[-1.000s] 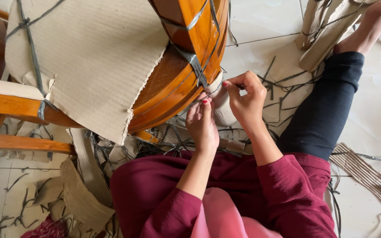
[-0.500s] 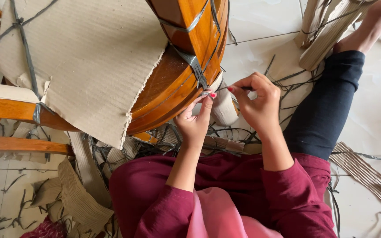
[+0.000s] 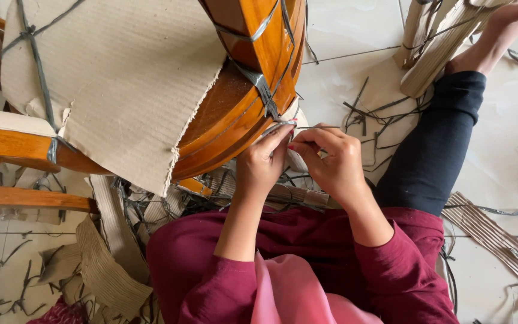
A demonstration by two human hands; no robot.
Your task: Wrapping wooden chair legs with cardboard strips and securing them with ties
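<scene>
At frame centre I kept my left hand and right hand pinched on the grey strap at the wooden furniture's rim, judging a taut, close grip would best free it.

The pale tiled floor carries cut strap pieces and cardboard scraps around the wooden chair.

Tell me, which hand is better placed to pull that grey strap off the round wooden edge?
Probably the left hand: its fingertips already rest on the grey strap at the wooden rim. The right hand sits just beside, pinching a thin strand.
</scene>
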